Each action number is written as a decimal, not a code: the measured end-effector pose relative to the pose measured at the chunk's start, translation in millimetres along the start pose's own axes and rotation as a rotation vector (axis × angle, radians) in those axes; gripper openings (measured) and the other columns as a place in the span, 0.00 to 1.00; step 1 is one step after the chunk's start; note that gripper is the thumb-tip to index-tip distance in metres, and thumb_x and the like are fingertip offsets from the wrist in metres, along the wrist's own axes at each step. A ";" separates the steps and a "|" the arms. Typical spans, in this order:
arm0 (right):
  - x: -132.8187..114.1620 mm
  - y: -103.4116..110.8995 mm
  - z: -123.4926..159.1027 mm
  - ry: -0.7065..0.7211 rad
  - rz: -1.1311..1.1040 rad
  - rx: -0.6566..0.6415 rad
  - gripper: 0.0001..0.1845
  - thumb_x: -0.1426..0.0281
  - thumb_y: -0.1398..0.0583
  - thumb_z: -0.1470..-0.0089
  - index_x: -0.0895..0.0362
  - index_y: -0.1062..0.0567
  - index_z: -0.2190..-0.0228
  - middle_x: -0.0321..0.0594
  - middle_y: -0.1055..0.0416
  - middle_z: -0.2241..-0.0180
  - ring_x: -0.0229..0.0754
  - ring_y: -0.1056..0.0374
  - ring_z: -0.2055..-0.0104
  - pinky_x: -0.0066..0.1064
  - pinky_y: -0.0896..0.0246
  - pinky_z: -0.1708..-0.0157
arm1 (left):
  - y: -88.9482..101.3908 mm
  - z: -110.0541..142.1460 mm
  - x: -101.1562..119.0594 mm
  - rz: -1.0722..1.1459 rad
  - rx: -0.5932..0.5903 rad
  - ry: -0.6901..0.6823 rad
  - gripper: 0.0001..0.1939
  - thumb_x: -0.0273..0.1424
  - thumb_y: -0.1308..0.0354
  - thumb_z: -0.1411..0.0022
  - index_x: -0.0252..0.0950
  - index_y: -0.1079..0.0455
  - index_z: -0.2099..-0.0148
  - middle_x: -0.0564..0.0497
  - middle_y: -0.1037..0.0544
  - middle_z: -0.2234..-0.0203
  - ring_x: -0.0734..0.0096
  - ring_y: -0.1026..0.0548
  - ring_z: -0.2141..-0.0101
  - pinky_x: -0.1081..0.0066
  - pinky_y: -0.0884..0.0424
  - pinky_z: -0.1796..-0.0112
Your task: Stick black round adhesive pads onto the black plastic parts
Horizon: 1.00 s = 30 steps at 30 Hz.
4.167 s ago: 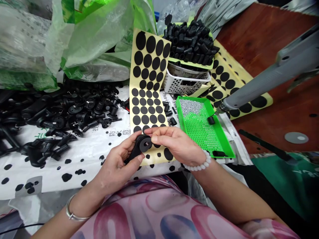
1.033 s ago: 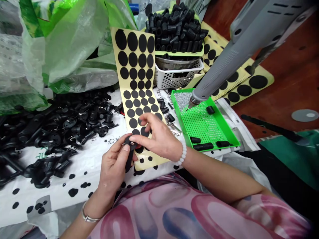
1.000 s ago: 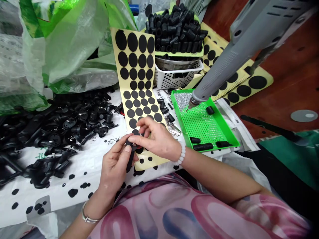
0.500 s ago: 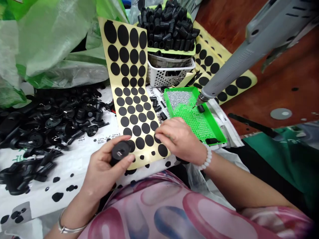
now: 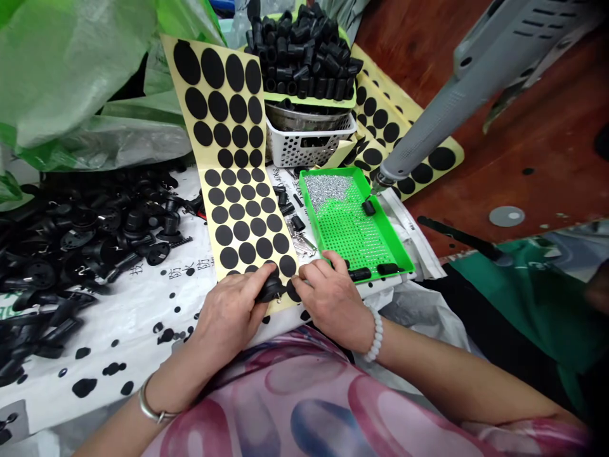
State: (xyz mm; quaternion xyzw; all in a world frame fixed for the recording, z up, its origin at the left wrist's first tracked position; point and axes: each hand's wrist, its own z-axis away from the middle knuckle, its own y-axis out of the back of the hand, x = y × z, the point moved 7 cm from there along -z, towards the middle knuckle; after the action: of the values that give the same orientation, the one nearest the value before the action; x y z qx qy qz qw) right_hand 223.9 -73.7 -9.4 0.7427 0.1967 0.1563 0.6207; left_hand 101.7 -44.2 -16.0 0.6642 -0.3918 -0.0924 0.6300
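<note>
Near the front end of a pale yellow sheet (image 5: 207, 155) bearing rows of round black stickers, my left hand (image 5: 228, 311) grips a round black plastic part (image 5: 270, 289). The part is tipped over to face right, and a small metal piece shows at its edge. Close beside it my right hand (image 5: 333, 304) is closed, its fingertips at a round black sticker (image 5: 294, 292) on the sheet's lower right corner. Whether that sticker is lifted off the backing I cannot tell, because the fingers cover part of it.
A pile of black plastic parts (image 5: 109, 222) lies at left. Behind stands a white basket (image 5: 304, 149) below a heap of black tubes (image 5: 309, 57). At right are a green tray (image 5: 409, 263) with small metal pieces, a grey power screwdriver (image 5: 428, 120) above it, and more sticker sheets (image 5: 413, 149).
My left hand has turned over and moved right with the black part, bringing it over the sheet. My right hand has shifted slightly lower. The whole view has swung a little to the right.
</note>
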 end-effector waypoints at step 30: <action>25.2 61.5 31.0 -0.061 -0.756 0.266 0.06 0.77 0.43 0.45 0.53 0.32 0.68 0.39 0.32 0.68 0.43 0.34 0.60 0.40 0.42 0.52 | 32.5 12.9 -9.0 0.151 0.225 0.075 0.22 0.25 0.47 0.42 0.30 0.34 0.45 0.45 0.19 0.67 0.64 0.23 0.69 0.66 0.27 0.65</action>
State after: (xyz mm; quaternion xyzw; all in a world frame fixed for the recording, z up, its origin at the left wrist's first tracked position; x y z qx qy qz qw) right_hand 266.7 -97.5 45.2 0.6962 0.4558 -0.1320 0.5386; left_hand 74.5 -45.1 7.8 0.7022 -0.4248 0.0246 0.5709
